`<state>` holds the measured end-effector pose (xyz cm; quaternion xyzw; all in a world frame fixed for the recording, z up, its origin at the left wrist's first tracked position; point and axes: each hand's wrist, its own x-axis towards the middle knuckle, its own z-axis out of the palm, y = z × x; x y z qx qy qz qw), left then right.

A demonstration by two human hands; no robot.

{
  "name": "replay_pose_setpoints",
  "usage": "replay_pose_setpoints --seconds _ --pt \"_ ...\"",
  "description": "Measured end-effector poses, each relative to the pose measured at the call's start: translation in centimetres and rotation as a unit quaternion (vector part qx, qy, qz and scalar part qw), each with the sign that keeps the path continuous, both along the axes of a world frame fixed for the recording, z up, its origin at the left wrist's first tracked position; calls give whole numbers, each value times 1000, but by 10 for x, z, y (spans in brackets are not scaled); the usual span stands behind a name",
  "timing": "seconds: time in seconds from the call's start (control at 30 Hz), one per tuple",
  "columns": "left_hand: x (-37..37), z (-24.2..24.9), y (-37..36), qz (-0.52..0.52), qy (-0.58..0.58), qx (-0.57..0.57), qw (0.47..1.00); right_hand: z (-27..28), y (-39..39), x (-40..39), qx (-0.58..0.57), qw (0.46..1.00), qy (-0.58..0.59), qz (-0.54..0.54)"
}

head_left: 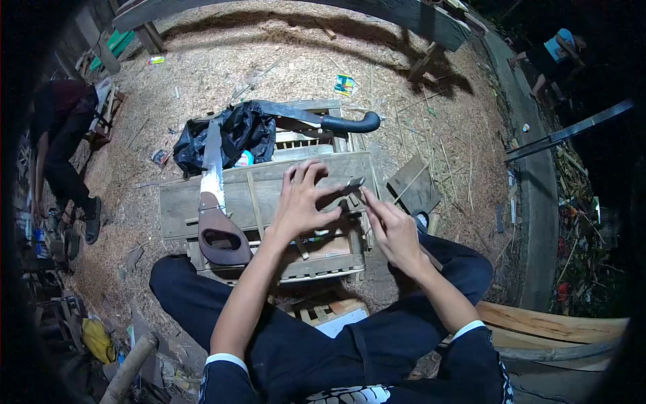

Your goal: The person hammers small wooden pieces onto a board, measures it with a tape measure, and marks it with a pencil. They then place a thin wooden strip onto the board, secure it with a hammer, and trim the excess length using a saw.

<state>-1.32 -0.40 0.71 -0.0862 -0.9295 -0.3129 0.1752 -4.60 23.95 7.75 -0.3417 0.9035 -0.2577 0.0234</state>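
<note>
Over a low wooden crate with a plank top (282, 176), my left hand (306, 202) has its fingers spread, its index fingertip beside a small dark metal piece (354, 182). My right hand (391, 232) is closed with thumb and fingers pinched near the same piece; what lies between them is too small to make out. A handsaw (219, 232) with a brown handle rests on the crate's left part. Behind it lie a black plastic bag (249, 135) and a curved blade with a black handle (350, 122).
A person (64, 135) bends down at the far left, and another person (555, 57) is at the top right. A wooden beam (303, 12) crosses the top. A flat board (414, 185) lies right of the crate. Long planks (552, 323) are at the lower right.
</note>
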Motion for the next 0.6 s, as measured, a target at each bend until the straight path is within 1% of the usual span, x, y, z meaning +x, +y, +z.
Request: replay_pose_setpoints --seconds 0.03,0.07,0.1,0.17,0.2,0.3,0.33,0.37,0.47,0.53,0.6 --pt "0 -1 0 0 -2 -1 1000 2 1 -1 -2 1000 -5 -10" --pt "-1 0 0 1 -2 -3 1000 3 2 -3 33 999 9 -4" --pt "-1 0 0 2 -1 -3 1000 9 2 -3 33 999 10 -3" --pt "0 -1 -2 -3 14 -7 1000 23 -1 -2 27 998 49 5" --pt "0 0 -1 -2 12 -8 1000 20 -2 -3 -45 994 95 6" --pt "1 4 0 -5 -3 -6 1000 3 2 0 -50 997 62 23" --pt "0 2 0 -2 3 -7 1000 -1 4 0 116 990 73 30" --pt "-1 0 -1 0 9 -8 1000 -12 5 -2 75 996 51 24" --pt "-1 -1 -1 1 7 -16 1000 -1 3 2 87 995 36 22" --pt "-1 -2 -1 1 -2 -16 1000 -2 1 1 30 998 58 -2" --pt "0 -2 -1 2 -1 -13 1000 3 2 -2 39 998 55 -8"
